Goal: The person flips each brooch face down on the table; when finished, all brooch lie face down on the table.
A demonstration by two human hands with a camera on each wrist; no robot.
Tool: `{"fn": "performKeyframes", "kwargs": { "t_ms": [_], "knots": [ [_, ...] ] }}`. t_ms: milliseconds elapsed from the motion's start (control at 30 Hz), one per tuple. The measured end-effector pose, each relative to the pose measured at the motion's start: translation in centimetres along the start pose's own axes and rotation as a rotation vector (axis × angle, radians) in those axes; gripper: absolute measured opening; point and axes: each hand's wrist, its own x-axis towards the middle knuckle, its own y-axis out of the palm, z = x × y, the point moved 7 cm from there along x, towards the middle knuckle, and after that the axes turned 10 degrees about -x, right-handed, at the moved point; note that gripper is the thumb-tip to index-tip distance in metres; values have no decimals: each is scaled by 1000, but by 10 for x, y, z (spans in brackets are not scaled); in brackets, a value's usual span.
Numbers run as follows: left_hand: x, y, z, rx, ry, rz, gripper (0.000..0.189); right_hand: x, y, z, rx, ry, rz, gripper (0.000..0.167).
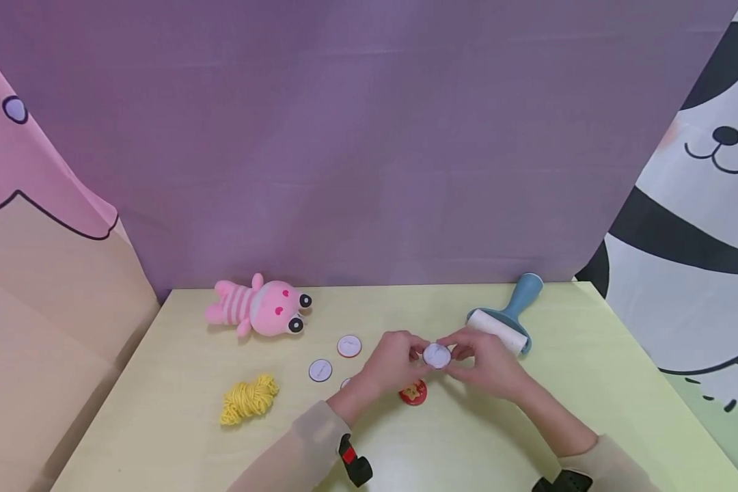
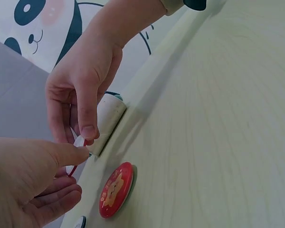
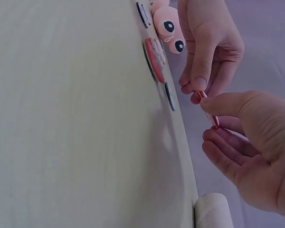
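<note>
Both hands hold one round button badge (image 1: 436, 355) above the table, its white back with a thin line across it facing up. My left hand (image 1: 393, 361) pinches its left edge, and my right hand (image 1: 487, 362) pinches the right edge. A red rim shows on this badge (image 2: 77, 142) in the left wrist view. Beneath the hands lies a red badge (image 1: 413, 393) with a yellow figure, face up. To the left, two badges lie white side up: a red-rimmed one (image 1: 349, 346) and a dark-rimmed one (image 1: 320, 370). Another is mostly hidden by the left forearm.
A pink striped plush toy (image 1: 261, 307) lies at the back left of the table (image 1: 178, 410). In front of it is a bundle of yellow cord (image 1: 249, 400). A blue-handled lint roller (image 1: 507, 314) lies just behind the right hand. A purple cloth (image 1: 369, 150) hangs behind.
</note>
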Motion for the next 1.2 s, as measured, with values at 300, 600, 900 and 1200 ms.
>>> {"fn": "performKeyframes", "kwargs": {
  "t_ms": [300, 600, 900, 1200],
  "knots": [
    [-4, 8, 2, 76, -60, 16, 27, -4, 11, -2, -45, 47, 52, 33],
    [0, 18, 2, 173, -25, 9, 22, -5, 16, -5, -65, 78, 82, 32],
    [-1, 22, -1, 226, -86, -4, 20, -7, 19, -8, -88, 66, 69, 30],
    [-2, 27, -5, 303, -72, -4, 11, -8, 19, -4, -125, 61, 67, 30]
  ]
}}
